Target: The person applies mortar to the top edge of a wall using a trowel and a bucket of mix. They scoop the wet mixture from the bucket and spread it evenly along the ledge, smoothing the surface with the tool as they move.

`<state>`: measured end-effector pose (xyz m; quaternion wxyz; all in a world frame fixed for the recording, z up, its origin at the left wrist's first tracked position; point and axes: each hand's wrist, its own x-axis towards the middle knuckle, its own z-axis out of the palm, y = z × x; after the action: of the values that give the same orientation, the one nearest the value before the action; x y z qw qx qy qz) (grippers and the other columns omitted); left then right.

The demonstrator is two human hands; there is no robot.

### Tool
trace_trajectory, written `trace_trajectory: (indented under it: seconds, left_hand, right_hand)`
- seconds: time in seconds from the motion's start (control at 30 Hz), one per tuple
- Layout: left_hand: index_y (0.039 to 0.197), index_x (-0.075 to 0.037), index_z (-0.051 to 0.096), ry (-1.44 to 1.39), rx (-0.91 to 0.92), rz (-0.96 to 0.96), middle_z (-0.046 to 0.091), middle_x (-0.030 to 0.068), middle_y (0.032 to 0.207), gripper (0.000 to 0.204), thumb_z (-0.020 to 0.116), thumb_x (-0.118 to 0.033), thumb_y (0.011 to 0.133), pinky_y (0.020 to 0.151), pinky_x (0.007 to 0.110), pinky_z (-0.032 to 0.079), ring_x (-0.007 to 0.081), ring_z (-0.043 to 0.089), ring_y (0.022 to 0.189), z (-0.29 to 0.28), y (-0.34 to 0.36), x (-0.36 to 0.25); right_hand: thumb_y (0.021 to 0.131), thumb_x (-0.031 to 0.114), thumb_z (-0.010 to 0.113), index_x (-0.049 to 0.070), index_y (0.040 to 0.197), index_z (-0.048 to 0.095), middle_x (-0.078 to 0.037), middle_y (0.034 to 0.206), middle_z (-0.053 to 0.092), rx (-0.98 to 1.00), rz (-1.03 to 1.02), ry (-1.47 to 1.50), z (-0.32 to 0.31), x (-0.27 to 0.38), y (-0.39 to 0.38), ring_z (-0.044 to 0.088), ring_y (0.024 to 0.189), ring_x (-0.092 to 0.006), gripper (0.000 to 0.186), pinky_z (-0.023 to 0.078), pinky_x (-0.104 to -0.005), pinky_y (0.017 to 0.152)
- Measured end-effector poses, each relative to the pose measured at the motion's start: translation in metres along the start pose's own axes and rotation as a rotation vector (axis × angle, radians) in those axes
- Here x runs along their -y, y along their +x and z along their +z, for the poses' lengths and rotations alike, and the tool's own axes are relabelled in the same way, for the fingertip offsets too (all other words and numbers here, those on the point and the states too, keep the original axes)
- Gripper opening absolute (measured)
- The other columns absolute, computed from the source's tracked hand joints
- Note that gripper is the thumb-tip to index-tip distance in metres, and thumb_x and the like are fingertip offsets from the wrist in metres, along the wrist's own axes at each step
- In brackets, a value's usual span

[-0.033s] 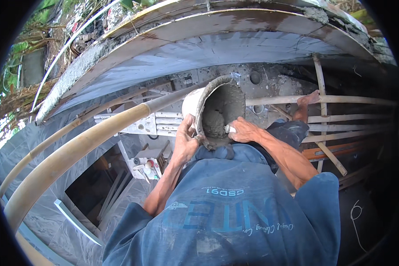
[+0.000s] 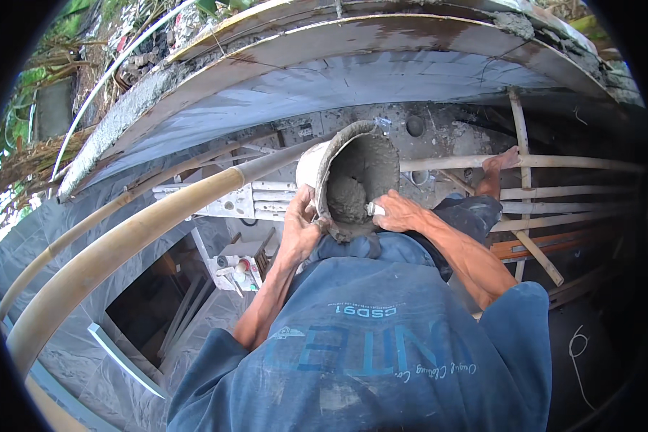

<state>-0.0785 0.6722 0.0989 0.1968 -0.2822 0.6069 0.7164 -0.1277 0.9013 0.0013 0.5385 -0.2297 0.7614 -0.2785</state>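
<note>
A pale bucket (image 2: pixel 311 164) tilts in front of my lap with its mouth toward me, its rim and inner wall crusted with grey mortar. My left hand (image 2: pixel 302 219) grips the lower left of the rim. At the mouth's right side, my right hand (image 2: pixel 399 214) is closed round the pale handle of a trowel (image 2: pixel 373 209). The trowel's blade is hidden by the lump of wet mortar (image 2: pixel 347 200) inside the bucket.
A thick bamboo pole (image 2: pixel 133 230) runs along my left. Bamboo rails (image 2: pixel 540 194) cross on the right, where a bare foot (image 2: pixel 498 164) rests. Ahead curves a long panel wall (image 2: pixel 324 79). Below left stands a small platform (image 2: pixel 239 270) with items; a dark opening (image 2: pixel 158 302) lies beside it.
The mortar lump in the bucket has shifted slightly and looks rounder, with the trowel handle turned a little. My left hand keeps its hold on the rim.
</note>
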Motion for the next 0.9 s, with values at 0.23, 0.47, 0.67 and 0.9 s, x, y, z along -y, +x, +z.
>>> trace_trajectory:
  seconds: [0.23,0.47,0.67,0.9]
  left_hand:
    - [0.110,-0.006,0.049,-0.143,-0.006,-0.008,0.057,0.0044,0.106,0.044,0.046,0.014,0.071,0.057,0.023,0.055,0.0114,0.059,0.075,0.010,0.027,-0.013]
    - [0.111,-0.009,0.047,-0.244,0.015,0.043,0.058,0.0057,0.094,0.042,0.041,0.010,0.074,0.049,0.024,0.058,0.0103,0.059,0.065,0.037,0.053,-0.003]
    - [0.106,-0.010,0.046,-0.216,-0.035,0.019,0.058,0.0045,0.090,0.043,0.034,0.015,0.073,0.043,0.022,0.054,0.0097,0.057,0.062,0.071,0.070,0.007]
    - [0.106,-0.011,0.046,-0.203,-0.122,-0.027,0.058,0.0041,0.095,0.044,0.036,0.015,0.073,0.040,0.022,0.049,0.0111,0.057,0.062,0.103,0.085,0.041]
  right_hand:
    - [0.079,0.025,0.060,0.002,0.085,0.064,-0.022,0.079,0.066,-0.256,-0.052,0.085,-0.034,-0.014,-0.046,0.064,0.073,-0.0427,0.024,0.052,-0.0484,0.070]
    - [0.077,0.024,0.066,0.000,0.095,0.063,-0.022,0.076,0.064,-0.483,-0.029,0.136,-0.125,-0.014,-0.142,0.058,0.073,-0.0461,0.030,0.047,-0.0474,0.072]
    - [0.084,0.017,0.052,-0.001,0.091,0.059,-0.005,0.066,0.056,-0.691,-0.091,0.968,-0.243,-0.068,-0.245,0.052,0.046,-0.0083,0.021,0.041,-0.0246,0.038]
    - [0.091,0.026,0.049,-0.006,0.105,0.057,-0.006,0.066,0.052,-0.933,-0.535,1.614,-0.424,-0.290,-0.318,0.046,0.043,-0.0122,0.036,0.041,-0.0278,0.037]
